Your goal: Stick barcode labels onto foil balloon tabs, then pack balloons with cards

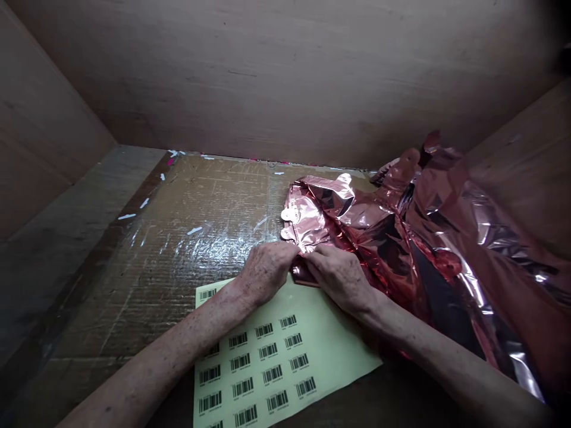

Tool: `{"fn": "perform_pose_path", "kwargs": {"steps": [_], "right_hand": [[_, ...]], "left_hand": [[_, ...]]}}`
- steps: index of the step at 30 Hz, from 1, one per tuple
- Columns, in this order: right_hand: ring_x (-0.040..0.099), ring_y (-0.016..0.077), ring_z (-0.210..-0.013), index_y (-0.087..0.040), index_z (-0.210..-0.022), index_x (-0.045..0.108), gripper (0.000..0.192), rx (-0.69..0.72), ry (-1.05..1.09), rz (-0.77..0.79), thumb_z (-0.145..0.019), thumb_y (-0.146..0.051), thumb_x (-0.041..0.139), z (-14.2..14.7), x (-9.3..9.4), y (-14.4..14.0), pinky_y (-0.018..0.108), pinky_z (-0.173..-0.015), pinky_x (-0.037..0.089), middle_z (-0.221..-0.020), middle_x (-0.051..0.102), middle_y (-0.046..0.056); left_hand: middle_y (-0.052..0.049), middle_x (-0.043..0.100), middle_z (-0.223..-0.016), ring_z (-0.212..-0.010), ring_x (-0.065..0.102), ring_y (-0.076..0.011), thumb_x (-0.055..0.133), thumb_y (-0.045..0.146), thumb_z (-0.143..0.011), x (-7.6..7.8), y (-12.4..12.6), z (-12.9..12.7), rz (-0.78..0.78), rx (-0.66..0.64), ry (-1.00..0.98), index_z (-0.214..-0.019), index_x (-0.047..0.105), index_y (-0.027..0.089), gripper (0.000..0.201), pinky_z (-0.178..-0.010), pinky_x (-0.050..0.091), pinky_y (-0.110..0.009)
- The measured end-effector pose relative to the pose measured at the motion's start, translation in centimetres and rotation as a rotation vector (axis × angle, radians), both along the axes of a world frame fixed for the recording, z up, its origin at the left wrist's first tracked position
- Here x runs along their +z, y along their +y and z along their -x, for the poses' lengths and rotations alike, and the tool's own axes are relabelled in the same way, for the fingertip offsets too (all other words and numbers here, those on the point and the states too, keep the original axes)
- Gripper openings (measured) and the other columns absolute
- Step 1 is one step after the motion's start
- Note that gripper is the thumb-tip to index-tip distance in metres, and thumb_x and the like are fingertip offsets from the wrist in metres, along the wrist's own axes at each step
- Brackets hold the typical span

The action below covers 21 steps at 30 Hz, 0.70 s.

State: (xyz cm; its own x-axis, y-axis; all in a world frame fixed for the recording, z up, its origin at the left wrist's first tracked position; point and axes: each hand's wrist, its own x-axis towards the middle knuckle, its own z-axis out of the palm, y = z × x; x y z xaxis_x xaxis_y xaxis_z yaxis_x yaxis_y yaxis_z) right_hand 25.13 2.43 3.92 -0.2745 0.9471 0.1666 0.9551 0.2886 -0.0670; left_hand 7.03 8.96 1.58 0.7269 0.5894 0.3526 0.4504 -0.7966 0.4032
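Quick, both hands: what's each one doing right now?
Left hand: closed, pinching the pink foil balloon edge.
Right hand: closed on the same edge.

Bare cardboard (187, 238) lies open left; foil heap (446, 238) crowds right.

Crumpled pink foil balloons (401, 232) heaped at the right; shiny, deflated, the near edge pinched flat on the cardboard.

The foil (401, 226) is pink metallic film, glossy, mirror-bright and crumpled. The label sheet (285, 356) is matt pale-yellow paper printed with black barcodes. The bench (187, 238) is rough cardboard under shiny clear tape. The walls (285, 77) are matt, smooth wood.
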Motion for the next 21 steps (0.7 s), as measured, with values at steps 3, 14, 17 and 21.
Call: {"fn": "perform_pose_path", "kwargs": {"steps": [3,14,17,21], "right_hand": [[0.059,0.0146,-0.067,-0.015,-0.076,0.072,0.016,-0.072,0.39,0.149,-0.088,-0.025,0.069,-1.5,0.7,1.3,0.025,-0.063,0.04,-0.073,0.067,0.003],[0.061,0.0169,-0.072,-0.017,-0.081,0.073,0.025,-0.075,0.636,0.285,-0.089,-0.035,0.058,-2.5,1.3,1.8,0.027,-0.069,0.044,-0.078,0.069,0.003],[0.057,0.0152,-0.066,-0.017,-0.07,0.068,0.025,-0.138,0.67,0.2,-0.085,-0.036,0.062,-2.1,1.2,1.7,0.027,-0.064,0.042,-0.069,0.065,0.002],[0.057,0.0151,-0.066,-0.016,-0.075,0.07,0.028,-0.172,0.79,0.284,-0.086,-0.041,0.062,-2.5,2.2,1.6,0.026,-0.062,0.041,-0.071,0.065,0.001]], "left_hand": [[-0.002,0.074,-0.08,-0.07,0.068,-0.0154,0.054,0.009,-0.09,0.0,0.4,0.1,0.026,0.005,-0.12,-0.093,0.071,0.018,0.02,-0.065,0.053,-0.025],[-0.005,0.077,-0.088,-0.074,0.073,-0.0186,0.07,0.02,-0.086,-0.1,1.0,-0.3,0.195,0.012,-0.344,-0.103,0.074,0.018,0.017,-0.067,0.058,-0.03],[-0.005,0.077,-0.088,-0.074,0.073,-0.018,0.073,0.019,-0.084,0.3,0.9,-0.7,0.253,0.003,-0.461,-0.099,0.074,0.015,0.016,-0.066,0.058,-0.029],[-0.003,0.078,-0.09,-0.077,0.074,-0.017,0.065,0.009,-0.086,0.1,1.1,-1.0,0.369,0.048,-0.54,-0.092,0.076,0.018,0.016,-0.072,0.061,-0.031]]}}
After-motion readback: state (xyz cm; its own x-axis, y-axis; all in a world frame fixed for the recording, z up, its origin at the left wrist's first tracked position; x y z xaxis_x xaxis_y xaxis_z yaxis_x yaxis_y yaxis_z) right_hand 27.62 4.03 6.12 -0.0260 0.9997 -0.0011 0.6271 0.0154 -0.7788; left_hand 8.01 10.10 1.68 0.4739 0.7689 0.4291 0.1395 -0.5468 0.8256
